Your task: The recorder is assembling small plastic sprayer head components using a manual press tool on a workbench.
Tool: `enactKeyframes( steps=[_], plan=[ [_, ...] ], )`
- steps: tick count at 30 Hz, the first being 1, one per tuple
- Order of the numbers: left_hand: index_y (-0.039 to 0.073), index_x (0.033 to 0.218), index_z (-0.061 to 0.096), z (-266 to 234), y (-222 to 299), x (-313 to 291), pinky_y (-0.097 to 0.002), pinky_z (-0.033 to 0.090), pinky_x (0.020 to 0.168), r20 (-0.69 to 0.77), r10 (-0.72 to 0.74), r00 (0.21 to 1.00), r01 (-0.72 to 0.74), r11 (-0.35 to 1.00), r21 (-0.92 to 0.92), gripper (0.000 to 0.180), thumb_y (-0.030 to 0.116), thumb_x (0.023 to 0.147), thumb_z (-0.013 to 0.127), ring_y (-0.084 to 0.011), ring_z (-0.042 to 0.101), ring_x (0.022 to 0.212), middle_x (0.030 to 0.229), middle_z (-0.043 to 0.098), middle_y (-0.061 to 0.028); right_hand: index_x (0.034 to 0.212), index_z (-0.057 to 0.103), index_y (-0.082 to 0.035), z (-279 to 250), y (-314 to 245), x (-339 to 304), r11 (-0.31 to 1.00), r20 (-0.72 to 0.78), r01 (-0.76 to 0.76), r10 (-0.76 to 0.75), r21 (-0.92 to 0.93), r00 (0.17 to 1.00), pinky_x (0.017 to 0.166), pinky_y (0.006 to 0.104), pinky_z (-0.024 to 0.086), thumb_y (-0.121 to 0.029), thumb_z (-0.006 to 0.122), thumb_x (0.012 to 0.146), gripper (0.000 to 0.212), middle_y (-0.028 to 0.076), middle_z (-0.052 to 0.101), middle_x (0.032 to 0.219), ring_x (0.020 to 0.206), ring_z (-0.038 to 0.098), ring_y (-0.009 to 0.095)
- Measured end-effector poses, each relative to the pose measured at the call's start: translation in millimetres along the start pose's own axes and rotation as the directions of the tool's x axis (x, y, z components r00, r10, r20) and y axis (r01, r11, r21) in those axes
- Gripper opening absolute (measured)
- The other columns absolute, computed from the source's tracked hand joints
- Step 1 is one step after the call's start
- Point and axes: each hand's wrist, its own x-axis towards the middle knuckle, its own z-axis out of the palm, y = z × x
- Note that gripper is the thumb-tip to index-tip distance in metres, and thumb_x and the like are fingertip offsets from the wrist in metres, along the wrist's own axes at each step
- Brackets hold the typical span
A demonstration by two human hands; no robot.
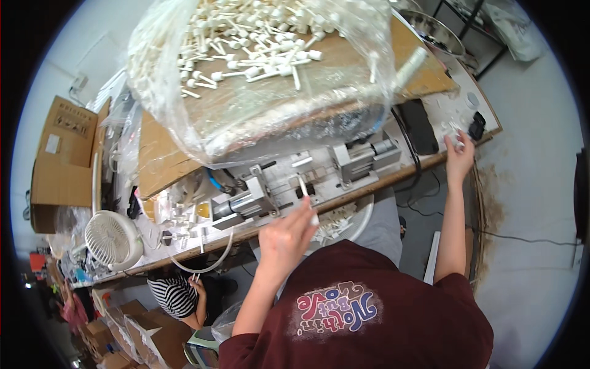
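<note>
My left hand is closed at the bench's front edge, its fingertips pinching a slim white plastic stick that points up toward a small black holder. On either side of it stand two metal clamping units with cylinders, a left one and a right one. Farther right, the fingers of my right hand close around a small white piece, beside other loose white bits on the bench. A black flat phone-like object and a small black object lie near that hand.
Above the clamps, a clear plastic bag full of white stemmed pieces rests on cardboard. Below the bench edge a round container holds more white parts. A white fan stands left. Another person in stripes sits nearby.
</note>
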Motion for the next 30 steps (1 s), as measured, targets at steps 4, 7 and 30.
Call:
enactKeyframes(
  steps=[4,7,30],
  plan=[
    [0.008,0.098,0.073,-1.1,3.5,-23.0,-0.0317,0.056,0.065,0.153,0.055,0.987,-0.034,0.99,-0.134,0.025,0.019,0.076,0.079,-0.022,0.071,0.074,0.119,0.07,-0.0065,0.117,0.065,-0.007,-14.7,-99.5,1.6,0.982,-0.071,0.057,-0.045,0.182,0.996,0.073,0.028,0.044,-0.013,0.074,0.087,0.033,0.004,0.06,0.099,0.08,0.049,0.015],
    [0.01,0.107,0.071,10.0,2.3,-30.5,-0.0312,0.056,0.063,0.218,0.092,0.972,-0.067,0.991,-0.118,0.033,0.023,0.077,0.079,-0.0213,0.07,0.072,0.125,0.066,-0.0057,0.113,0.065,-0.006,-4.8,-204.6,6.9,0.907,0.103,0.289,-0.333,0.305,0.937,0.082,0.0316,0.046,-0.011,0.074,0.085,0.03,0.006,0.062,0.108,0.093,0.057,0.021],
    [0.008,0.132,0.059,-4.5,11.4,-26.1,-0.0268,0.052,0.057,-0.084,0.182,0.98,-0.193,0.97,-0.15,0.059,0.016,0.078,0.08,-0.0158,0.066,0.065,0.117,0.07,-0.0085,0.123,0.064,-0.013,154.3,-343.3,47.4,0.58,0.622,0.556,-0.771,0.595,0.138,0.106,0.0446,0.04,-0.05,0.072,0.082,0.056,0.009,0.054,0.138,0.129,0.048,0.031]
  ],
)
